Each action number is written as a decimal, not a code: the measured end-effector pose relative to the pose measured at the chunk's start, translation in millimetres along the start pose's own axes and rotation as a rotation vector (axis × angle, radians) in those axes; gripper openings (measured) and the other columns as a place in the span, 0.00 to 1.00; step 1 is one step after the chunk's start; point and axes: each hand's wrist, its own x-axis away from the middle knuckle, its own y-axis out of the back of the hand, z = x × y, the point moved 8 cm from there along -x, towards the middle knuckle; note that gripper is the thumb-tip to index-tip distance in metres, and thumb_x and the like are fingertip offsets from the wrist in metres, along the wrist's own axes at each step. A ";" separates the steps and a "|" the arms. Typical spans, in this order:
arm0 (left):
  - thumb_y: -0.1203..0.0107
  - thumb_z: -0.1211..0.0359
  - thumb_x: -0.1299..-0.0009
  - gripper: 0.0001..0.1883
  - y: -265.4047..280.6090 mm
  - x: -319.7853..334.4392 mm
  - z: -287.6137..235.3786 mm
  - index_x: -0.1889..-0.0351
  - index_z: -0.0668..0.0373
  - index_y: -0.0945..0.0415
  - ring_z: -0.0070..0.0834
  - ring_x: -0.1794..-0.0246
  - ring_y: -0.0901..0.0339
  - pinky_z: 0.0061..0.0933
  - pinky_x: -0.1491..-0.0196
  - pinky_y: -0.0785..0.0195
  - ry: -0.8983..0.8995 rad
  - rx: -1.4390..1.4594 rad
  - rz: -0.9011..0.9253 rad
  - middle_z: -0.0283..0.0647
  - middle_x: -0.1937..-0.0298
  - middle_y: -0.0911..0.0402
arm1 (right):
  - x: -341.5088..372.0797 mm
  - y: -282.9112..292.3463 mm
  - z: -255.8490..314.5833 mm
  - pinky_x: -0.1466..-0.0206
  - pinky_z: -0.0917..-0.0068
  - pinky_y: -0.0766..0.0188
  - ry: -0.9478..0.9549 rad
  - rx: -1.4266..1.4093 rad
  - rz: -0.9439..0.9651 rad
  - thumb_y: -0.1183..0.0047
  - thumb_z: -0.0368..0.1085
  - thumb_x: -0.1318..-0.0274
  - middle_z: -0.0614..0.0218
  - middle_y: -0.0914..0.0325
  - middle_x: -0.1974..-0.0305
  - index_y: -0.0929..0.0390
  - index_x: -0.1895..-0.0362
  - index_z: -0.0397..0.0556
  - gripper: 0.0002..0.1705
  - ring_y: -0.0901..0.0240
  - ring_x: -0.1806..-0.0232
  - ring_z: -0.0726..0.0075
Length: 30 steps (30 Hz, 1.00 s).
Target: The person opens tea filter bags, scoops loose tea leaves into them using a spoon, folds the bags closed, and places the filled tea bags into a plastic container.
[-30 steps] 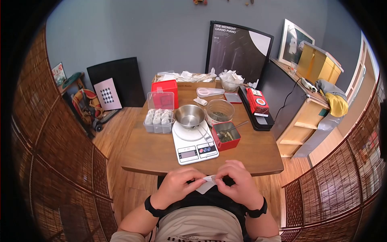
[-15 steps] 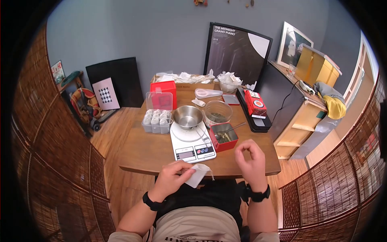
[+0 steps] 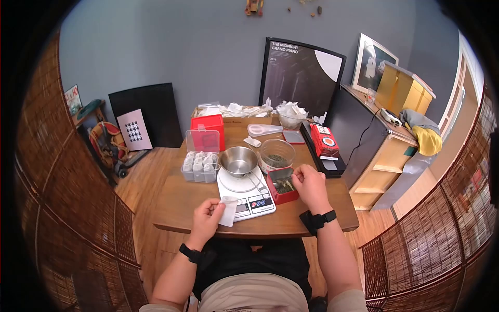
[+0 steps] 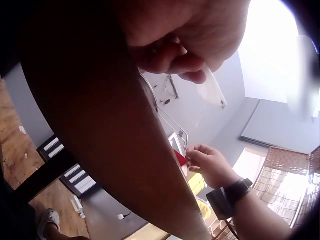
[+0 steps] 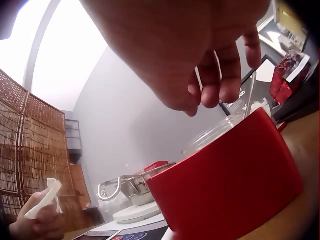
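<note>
My left hand (image 3: 206, 217) pinches a small white tea filter bag (image 3: 228, 212) by its side, over the front edge of the kitchen scale (image 3: 266, 209). My right hand (image 3: 312, 188) is at the right rim of a red tin (image 3: 284, 199) holding dried leaves (image 3: 282, 186). In the right wrist view its fingers hang apart above the tin, close to the upright handle of a spoon (image 5: 251, 95). From the head view that handle is hidden behind the hand. A steel bowl (image 3: 239, 162) stands on the scale's round platform.
Left of the scale, a clear lidded box (image 3: 199, 174) holds several filled white bags. A glass bowl (image 3: 277, 151) of dried leaves stands behind the tin. Farther back are a red box (image 3: 208, 127), a cardboard box (image 3: 244, 122) of white bags and a red packet (image 3: 325, 141).
The right hand let go of the bag and moved away, then forward to the red tin. The left hand, still pinching the bag, shifted left and forward to the scale's front edge.
</note>
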 end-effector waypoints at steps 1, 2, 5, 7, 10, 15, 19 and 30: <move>0.40 0.69 0.23 0.08 0.8 0.6 2.2 0.55 0.66 0.19 0.09 0.71 0.29 0.15 0.68 0.35 0.023 -0.004 0.002 0.27 0.69 0.19 | 1.9 -1.7 -2.9 0.52 0.61 0.37 -0.027 0.010 0.034 0.36 0.38 0.41 0.69 0.19 0.68 0.20 0.64 0.51 0.07 0.21 0.63 0.61; 0.40 0.69 0.23 0.08 1.4 1.3 1.5 0.55 0.66 0.19 0.09 0.71 0.29 0.15 0.68 0.35 0.024 -0.005 -0.001 0.27 0.69 0.19 | 3.9 -1.1 -3.1 0.52 0.61 0.37 -0.025 0.007 0.036 0.36 0.38 0.41 0.69 0.19 0.68 0.20 0.64 0.51 0.07 0.21 0.63 0.61; 0.40 0.69 0.23 0.08 -1.8 6.2 -3.7 0.55 0.66 0.19 0.09 0.70 0.28 0.15 0.68 0.34 0.021 -0.020 0.032 0.28 0.68 0.19 | 14.1 0.5 0.4 0.57 0.63 0.34 -0.045 -0.084 0.020 0.37 0.36 0.40 0.66 0.21 0.69 0.20 0.65 0.48 0.07 0.23 0.67 0.62; 0.41 0.69 0.23 0.08 -6.0 9.0 -6.1 0.55 0.66 0.19 0.10 0.70 0.27 0.16 0.67 0.33 0.029 -0.050 0.095 0.28 0.68 0.18 | 25.3 5.3 8.3 0.64 0.68 0.31 -0.072 -0.355 -0.021 0.38 0.32 0.39 0.64 0.23 0.71 0.22 0.65 0.44 0.06 0.26 0.71 0.65; 0.40 0.69 0.23 0.08 -8.1 10.0 -7.2 0.55 0.67 0.19 0.11 0.70 0.25 0.18 0.67 0.31 -0.003 -0.122 0.143 0.30 0.68 0.17 | 52.9 2.2 25.3 0.68 0.72 0.30 -0.087 -0.443 -0.013 0.38 0.31 0.39 0.63 0.24 0.71 0.22 0.66 0.41 0.07 0.29 0.73 0.69; 0.40 0.67 0.23 0.10 -12.9 11.5 -9.9 0.55 0.67 0.18 0.12 0.71 0.24 0.20 0.67 0.30 -0.043 -0.192 0.177 0.31 0.69 0.16 | 82.4 -17.0 34.2 0.64 0.73 0.29 -0.084 -0.528 0.029 0.39 0.30 0.38 0.65 0.24 0.69 0.21 0.65 0.42 0.05 0.27 0.69 0.71; 0.41 0.66 0.23 0.11 -14.4 11.5 -10.2 0.55 0.67 0.18 0.13 0.70 0.24 0.21 0.66 0.30 -0.053 -0.221 0.210 0.32 0.70 0.16 | 95.3 -45.5 15.3 0.63 0.76 0.30 -0.214 -0.727 0.058 0.40 0.29 0.37 0.67 0.25 0.68 0.22 0.59 0.42 0.05 0.28 0.68 0.75; 0.42 0.65 0.23 0.11 -16.8 14.7 -16.6 0.57 0.66 0.19 0.18 0.74 0.25 0.26 0.69 0.31 -0.108 -0.356 0.201 0.39 0.74 0.19 | 108.2 -52.5 14.0 0.65 0.80 0.31 -0.149 -0.613 0.125 0.43 0.29 0.33 0.72 0.23 0.68 0.20 0.55 0.42 0.05 0.30 0.68 0.82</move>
